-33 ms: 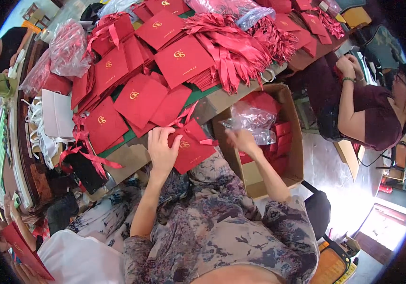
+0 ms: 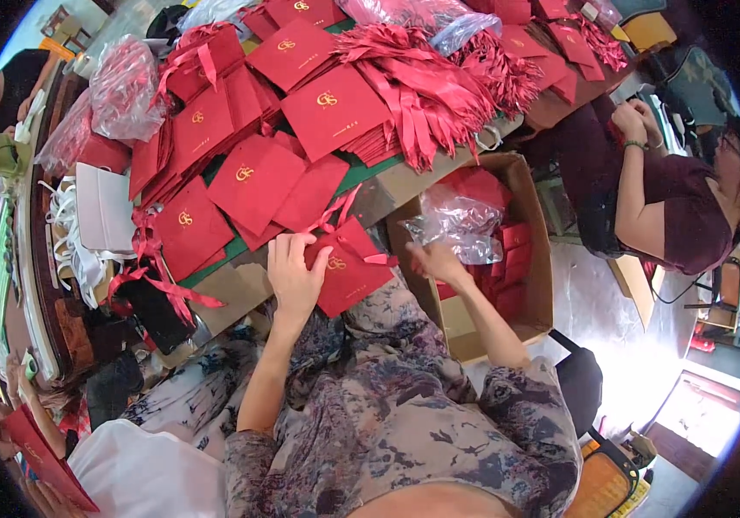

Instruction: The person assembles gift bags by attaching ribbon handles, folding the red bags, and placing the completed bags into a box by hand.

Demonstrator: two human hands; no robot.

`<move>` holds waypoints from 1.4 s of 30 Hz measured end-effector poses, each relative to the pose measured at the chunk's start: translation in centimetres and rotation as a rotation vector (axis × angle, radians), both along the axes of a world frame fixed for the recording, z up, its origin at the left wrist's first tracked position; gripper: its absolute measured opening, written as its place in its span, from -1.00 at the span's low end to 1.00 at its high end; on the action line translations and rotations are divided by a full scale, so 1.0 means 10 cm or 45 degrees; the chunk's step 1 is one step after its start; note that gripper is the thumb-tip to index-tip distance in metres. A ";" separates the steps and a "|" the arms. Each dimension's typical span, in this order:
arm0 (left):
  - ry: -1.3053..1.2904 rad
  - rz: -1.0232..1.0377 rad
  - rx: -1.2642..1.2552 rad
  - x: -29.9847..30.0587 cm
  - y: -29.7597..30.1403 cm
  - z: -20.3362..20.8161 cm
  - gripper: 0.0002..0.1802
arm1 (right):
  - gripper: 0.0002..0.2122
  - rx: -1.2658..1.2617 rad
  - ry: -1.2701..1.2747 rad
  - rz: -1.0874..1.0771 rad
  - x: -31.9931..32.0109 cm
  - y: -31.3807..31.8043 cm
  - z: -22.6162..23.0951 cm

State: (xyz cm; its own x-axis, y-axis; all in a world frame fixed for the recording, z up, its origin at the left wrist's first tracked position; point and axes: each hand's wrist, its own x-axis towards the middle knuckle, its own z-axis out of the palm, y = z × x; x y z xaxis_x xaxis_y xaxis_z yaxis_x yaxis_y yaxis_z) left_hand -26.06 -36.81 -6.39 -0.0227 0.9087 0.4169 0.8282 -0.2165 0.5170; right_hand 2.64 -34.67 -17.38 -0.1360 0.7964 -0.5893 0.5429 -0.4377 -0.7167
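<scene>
My left hand [image 2: 295, 272] is at the table's front edge, its fingers and thumb closed on the upper left side of a flat red gift bag [image 2: 357, 281] with gold print. The bag hangs over my lap. A red ribbon loop [image 2: 338, 211] rises from its top, and another ribbon end [image 2: 379, 259] sticks out at its right. My right hand [image 2: 439, 262] is apart from the bag, in front of the cardboard box, with its fingers partly spread and no object seen in them.
The cardboard box [image 2: 536, 250] at my right holds red bags and clear plastic wrap [image 2: 456, 226]. Stacks of red bags [image 2: 335, 112] and bundled red ribbons [image 2: 417, 86] cover the table. White bags [image 2: 104, 207] lie at left. A co-worker [image 2: 689, 203] sits at right.
My right hand has shifted slightly and its fingers show more clearly. The left hand and the red gift bag stay in place.
</scene>
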 end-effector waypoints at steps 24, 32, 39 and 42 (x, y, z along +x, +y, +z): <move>-0.128 -0.182 -0.349 -0.12 0.08 0.16 -0.83 | -0.84 0.963 0.261 0.092 -1.32 -0.22 0.96; -0.019 -0.252 -0.391 -0.20 0.02 0.19 -0.78 | -0.87 1.011 0.239 0.004 -1.37 -0.21 0.88; 0.001 -0.177 -0.426 -0.24 0.04 0.13 -0.88 | -0.89 0.974 0.235 -0.048 -1.42 -0.21 0.91; -0.030 -0.197 -0.482 -0.21 0.04 0.17 -0.90 | -0.90 0.998 0.207 -0.032 -1.40 -0.24 0.94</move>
State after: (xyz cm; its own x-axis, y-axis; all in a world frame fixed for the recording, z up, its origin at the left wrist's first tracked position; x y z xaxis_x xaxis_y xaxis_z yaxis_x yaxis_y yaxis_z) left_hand -28.18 -36.46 -4.65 0.1209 0.9912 0.0535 0.7876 -0.1286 0.6026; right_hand -11.33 -37.10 -8.01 -0.1485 0.9744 0.1690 0.4016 0.2156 -0.8901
